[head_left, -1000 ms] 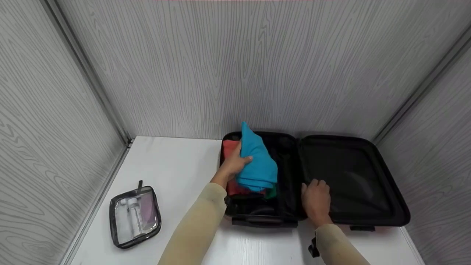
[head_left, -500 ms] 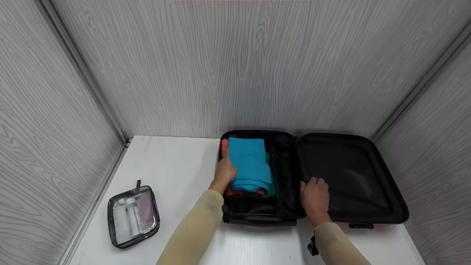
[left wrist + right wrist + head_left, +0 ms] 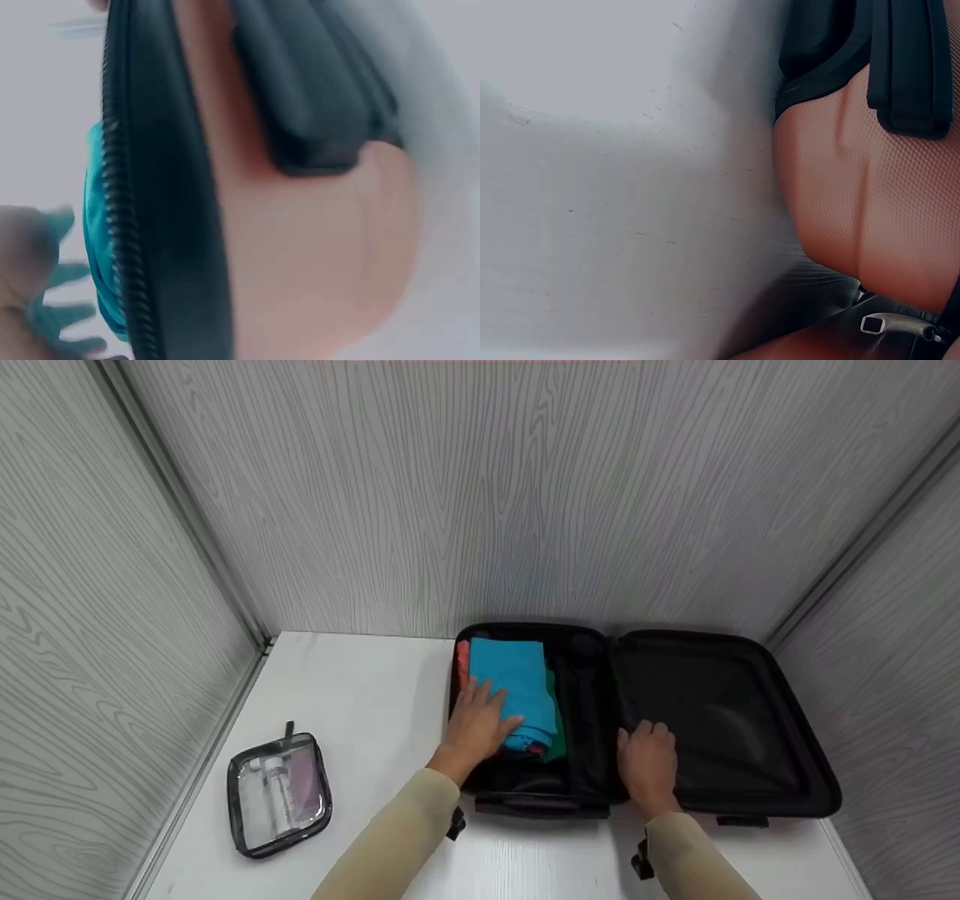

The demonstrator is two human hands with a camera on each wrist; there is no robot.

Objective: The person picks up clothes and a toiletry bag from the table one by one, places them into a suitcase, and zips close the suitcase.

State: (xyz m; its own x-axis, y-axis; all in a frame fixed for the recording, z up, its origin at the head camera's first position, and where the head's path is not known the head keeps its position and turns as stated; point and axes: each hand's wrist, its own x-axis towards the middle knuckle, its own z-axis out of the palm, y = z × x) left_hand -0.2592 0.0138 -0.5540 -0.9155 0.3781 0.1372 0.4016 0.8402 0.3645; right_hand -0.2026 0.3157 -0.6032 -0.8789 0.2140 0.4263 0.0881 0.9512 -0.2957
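A folded blue cloth [image 3: 517, 675] lies on top of red cloth [image 3: 463, 660] and green cloth [image 3: 556, 746] in the left half of the suitcase [image 3: 542, 802]. My left hand [image 3: 478, 727] is over the near-left part of the blue cloth, its fingers spread apart. Whether it presses on the cloth or hovers just above is hard to tell. Near the hinge, my right hand [image 3: 648, 765] grips the front rim of the suitcase's right half, fingers bent over the edge. In the right wrist view, the suitcase's ribbed orange shell [image 3: 870, 187] fills the right side, and the right fingers are hidden.
A clear pouch with black edging [image 3: 279, 795] lies at the left of the white table [image 3: 367, 690], a bottle and a purple item inside it. The suitcase lies open against the grey wood-grain back wall [image 3: 495, 495]. Side walls stand left and right.
The blue cloth, tilted in my left hand, has come down flat onto the other cloths. My left hand has let go and moved onto its near part. The right hand stays put.
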